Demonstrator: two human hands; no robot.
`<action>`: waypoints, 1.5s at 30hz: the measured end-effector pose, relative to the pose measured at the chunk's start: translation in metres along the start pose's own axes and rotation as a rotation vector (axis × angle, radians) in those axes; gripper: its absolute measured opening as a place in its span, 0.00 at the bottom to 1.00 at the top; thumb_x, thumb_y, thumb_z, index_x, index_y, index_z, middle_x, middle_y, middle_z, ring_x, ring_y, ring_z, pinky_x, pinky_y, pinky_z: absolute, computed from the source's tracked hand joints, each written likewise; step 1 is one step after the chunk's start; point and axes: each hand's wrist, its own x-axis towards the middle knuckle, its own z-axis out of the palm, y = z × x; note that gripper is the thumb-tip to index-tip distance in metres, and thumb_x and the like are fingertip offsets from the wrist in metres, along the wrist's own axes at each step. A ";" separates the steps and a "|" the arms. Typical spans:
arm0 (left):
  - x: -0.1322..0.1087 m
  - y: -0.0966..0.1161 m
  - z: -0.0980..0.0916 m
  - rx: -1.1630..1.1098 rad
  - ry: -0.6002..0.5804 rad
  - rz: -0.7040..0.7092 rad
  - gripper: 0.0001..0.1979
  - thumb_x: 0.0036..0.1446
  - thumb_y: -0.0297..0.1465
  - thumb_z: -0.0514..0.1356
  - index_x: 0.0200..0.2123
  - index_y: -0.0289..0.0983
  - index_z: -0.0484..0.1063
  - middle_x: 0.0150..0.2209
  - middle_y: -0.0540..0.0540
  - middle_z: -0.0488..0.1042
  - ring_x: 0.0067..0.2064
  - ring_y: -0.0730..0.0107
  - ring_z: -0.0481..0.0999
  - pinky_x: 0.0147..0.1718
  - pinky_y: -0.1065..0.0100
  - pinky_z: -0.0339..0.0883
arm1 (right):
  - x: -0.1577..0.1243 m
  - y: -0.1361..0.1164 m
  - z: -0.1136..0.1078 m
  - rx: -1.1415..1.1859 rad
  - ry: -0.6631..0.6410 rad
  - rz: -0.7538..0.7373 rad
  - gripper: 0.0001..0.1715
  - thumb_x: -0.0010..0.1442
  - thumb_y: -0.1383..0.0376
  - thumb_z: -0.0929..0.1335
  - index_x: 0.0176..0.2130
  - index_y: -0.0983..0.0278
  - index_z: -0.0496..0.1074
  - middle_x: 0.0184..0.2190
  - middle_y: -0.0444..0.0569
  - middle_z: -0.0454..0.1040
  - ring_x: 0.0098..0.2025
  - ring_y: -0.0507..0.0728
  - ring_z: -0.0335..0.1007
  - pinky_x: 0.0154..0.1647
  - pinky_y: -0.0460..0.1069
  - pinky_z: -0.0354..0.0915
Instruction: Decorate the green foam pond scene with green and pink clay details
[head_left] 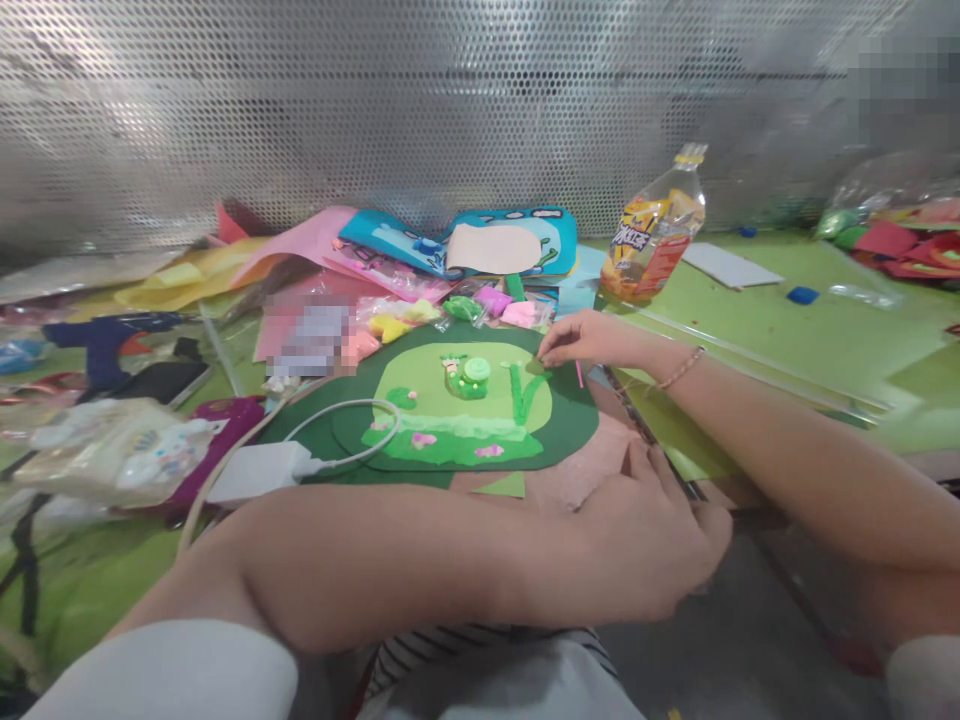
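Note:
A clay picture of a snail (472, 375) lies on a dark green card (570, 430) with a light green middle. Green clay stems (519, 392) stand out at the picture's right side, above a clay grass strip with pink flowers. At the top of the rightmost stem, my right hand (589, 340) has its fingertips pinched together; what is between them is too small to make out. My left forearm crosses in front of the card. Curled at the table's near edge, right of the card, is my left hand (652, 520), its palm and inner fingers hidden.
Behind the card lie bags of coloured clay (465, 308) and blue picture cards (559, 240). A drink bottle (652, 240) stands at the back right. On the left are a glue gun (105, 340), a phone (165, 385) and a white charger (259, 470) with its cable reaching over the card.

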 end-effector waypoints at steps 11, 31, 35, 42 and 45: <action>-0.001 -0.002 -0.001 -0.001 -0.004 0.012 0.24 0.51 0.37 0.54 0.45 0.23 0.61 0.46 0.16 0.67 0.51 0.36 0.69 0.44 0.48 0.64 | 0.002 0.002 0.002 -0.082 -0.024 -0.035 0.09 0.51 0.63 0.67 0.32 0.66 0.73 0.29 0.47 0.76 0.31 0.52 0.71 0.35 0.48 0.66; -0.001 -0.001 -0.001 0.004 0.020 0.003 0.23 0.51 0.36 0.54 0.45 0.24 0.61 0.46 0.17 0.68 0.50 0.36 0.69 0.45 0.47 0.62 | 0.000 -0.004 -0.002 -0.263 -0.089 -0.107 0.11 0.53 0.62 0.65 0.33 0.64 0.75 0.34 0.48 0.76 0.35 0.53 0.69 0.36 0.48 0.62; -0.001 -0.001 -0.001 -0.004 0.007 0.005 0.25 0.49 0.37 0.56 0.46 0.22 0.61 0.46 0.17 0.68 0.50 0.35 0.69 0.44 0.48 0.63 | 0.000 -0.005 -0.001 -0.271 -0.088 -0.104 0.12 0.53 0.62 0.65 0.33 0.65 0.75 0.34 0.49 0.76 0.35 0.54 0.68 0.36 0.48 0.62; -0.001 -0.002 0.000 0.013 0.023 0.021 0.23 0.52 0.35 0.53 0.46 0.22 0.60 0.45 0.16 0.68 0.50 0.38 0.69 0.47 0.46 0.60 | 0.000 -0.004 -0.001 -0.277 -0.091 -0.133 0.11 0.54 0.62 0.65 0.33 0.64 0.75 0.34 0.49 0.75 0.36 0.54 0.68 0.38 0.48 0.62; -0.002 -0.002 0.000 0.013 0.014 0.025 0.24 0.51 0.36 0.54 0.46 0.22 0.60 0.46 0.16 0.67 0.51 0.38 0.69 0.47 0.46 0.60 | 0.000 -0.004 -0.001 -0.285 -0.095 -0.136 0.12 0.54 0.61 0.65 0.33 0.64 0.75 0.35 0.49 0.75 0.37 0.54 0.68 0.39 0.49 0.62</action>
